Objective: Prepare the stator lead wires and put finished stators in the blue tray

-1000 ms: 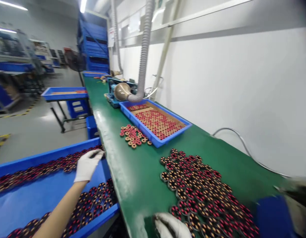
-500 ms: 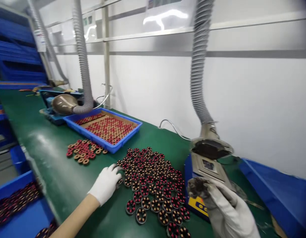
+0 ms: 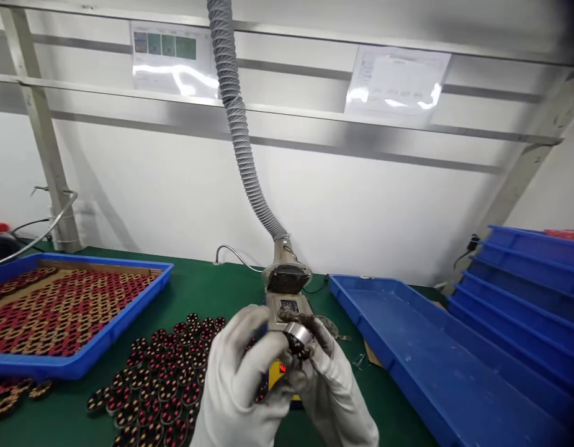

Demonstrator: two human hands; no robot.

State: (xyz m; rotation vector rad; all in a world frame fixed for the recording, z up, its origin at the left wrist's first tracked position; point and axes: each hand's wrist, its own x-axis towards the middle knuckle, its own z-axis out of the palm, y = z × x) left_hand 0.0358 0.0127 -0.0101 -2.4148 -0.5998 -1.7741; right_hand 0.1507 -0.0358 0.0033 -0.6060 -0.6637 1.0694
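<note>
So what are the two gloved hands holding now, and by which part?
Both hands, left hand and right hand, hold one small round coil between them, fingertips pinching its outer rim; the exact contact points are partly hidden.

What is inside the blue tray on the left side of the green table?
The blue tray holds many small red and copper-coloured rings laid in flat rows on a brown sheet. Its left end is cut off by the picture edge, so that part cannot be seen.

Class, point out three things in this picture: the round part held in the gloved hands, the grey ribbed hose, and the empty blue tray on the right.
round part (image 3: 297, 336), head view, its shiny metal rim.
grey ribbed hose (image 3: 237, 124), head view, mid-length of its ribbing.
empty blue tray (image 3: 408, 335), head view, its bare floor.
</note>
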